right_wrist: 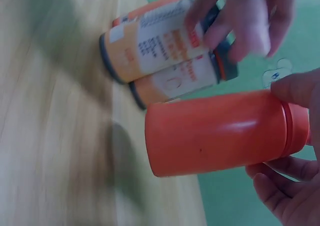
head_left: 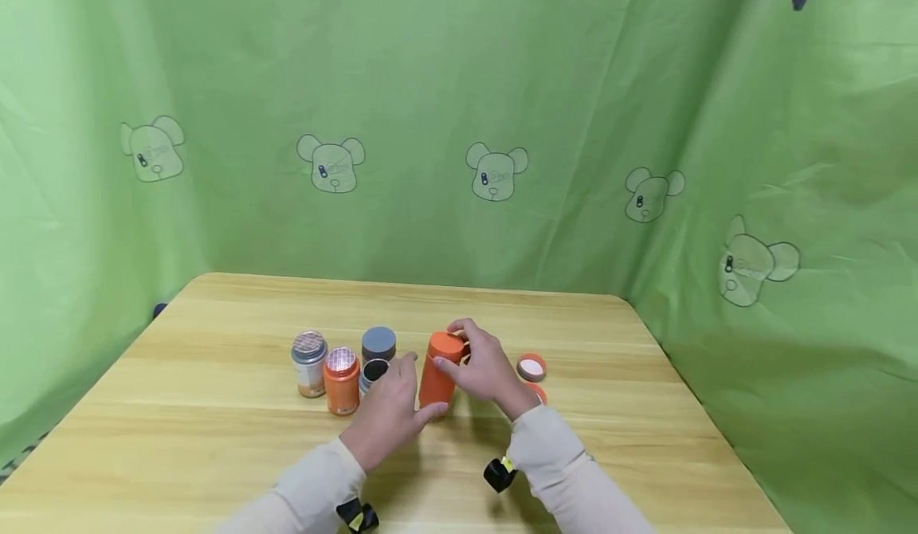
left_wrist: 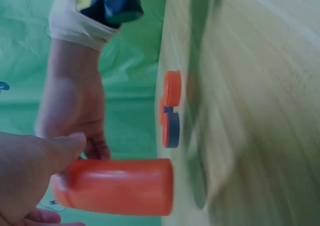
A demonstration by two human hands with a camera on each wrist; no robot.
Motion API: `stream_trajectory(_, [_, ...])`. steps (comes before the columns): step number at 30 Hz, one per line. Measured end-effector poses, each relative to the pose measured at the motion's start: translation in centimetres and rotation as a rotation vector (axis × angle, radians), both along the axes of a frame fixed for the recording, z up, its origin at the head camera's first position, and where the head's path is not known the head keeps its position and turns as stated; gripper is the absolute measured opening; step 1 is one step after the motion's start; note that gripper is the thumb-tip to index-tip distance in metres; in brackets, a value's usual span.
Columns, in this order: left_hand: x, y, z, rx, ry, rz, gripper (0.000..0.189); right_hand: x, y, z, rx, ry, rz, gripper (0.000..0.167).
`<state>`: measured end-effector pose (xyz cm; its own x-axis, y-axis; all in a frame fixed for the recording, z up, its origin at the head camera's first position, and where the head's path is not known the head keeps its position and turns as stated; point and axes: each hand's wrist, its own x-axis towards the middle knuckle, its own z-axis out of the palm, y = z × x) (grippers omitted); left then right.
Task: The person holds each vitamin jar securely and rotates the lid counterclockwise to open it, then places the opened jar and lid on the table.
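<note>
An orange bottle [head_left: 439, 378] with an orange cap is pinched near its top by my right hand [head_left: 489, 365], thumb in front and fingers behind. It leans slightly; in the right wrist view its base looks raised off the table, apart from the shadow. Just left of it, my left hand [head_left: 387, 410] has its fingers extended and holds nothing. Left of that hand stand an orange bottle [head_left: 342, 386] with a shiny top and a white-labelled bottle [head_left: 311, 374] with a similar top. A grey-capped bottle [head_left: 378, 341] stands behind a bottle with a dark top [head_left: 374, 370], partly hidden by my left hand.
Loose orange-and-grey caps lie right of my right hand, one cap [head_left: 531, 367] with its white inside upward and another cap [head_left: 536, 392] partly behind the wrist. The wooden table [head_left: 215, 438] ends at a green curtain [head_left: 416, 223] at the back and sides.
</note>
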<state>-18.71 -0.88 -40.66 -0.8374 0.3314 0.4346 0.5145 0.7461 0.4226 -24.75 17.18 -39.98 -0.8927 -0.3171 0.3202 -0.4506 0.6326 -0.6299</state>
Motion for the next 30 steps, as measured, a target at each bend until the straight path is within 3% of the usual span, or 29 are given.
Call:
stream_trajectory(3, [0.0, 0.1, -0.5, 0.005, -0.025, -0.004, 0.081, 0.7, -0.1, 0.3, -0.027, 0.018, 0.033, 0.043])
stream_trajectory(9, [-0.4, 0.3, -1.1, 0.032, 0.040, -0.048, 0.075, 1.7, -0.3, 0.8, -0.061, 0.046, 0.051, 0.043])
stream_trajectory(16, [-0.5, 0.5, -1.3, 0.067, 0.058, -0.073, 0.062, 2.3, -0.5, 1.1, -0.052, 0.041, 0.087, 0.040])
stream_trajectory(20, [-0.2, 0.4, -1.3, 0.028, 0.017, -0.054, 0.057, 2.6, -0.3, 1.1, 0.019, 0.041, 0.092, 0.037])
stream_trajectory(24, [0.0, 0.4, -1.3, -0.018, -0.040, -0.077, 0.052, 2.8, -0.2, 1.3, 0.098, 0.001, 0.082, 0.036])
stream_trajectory(30, [-0.4, 0.4, -0.7, -0.046, -0.054, -0.130, 0.055, 2.5, 0.3, 1.8, 0.091, -0.019, 0.062, 0.027])
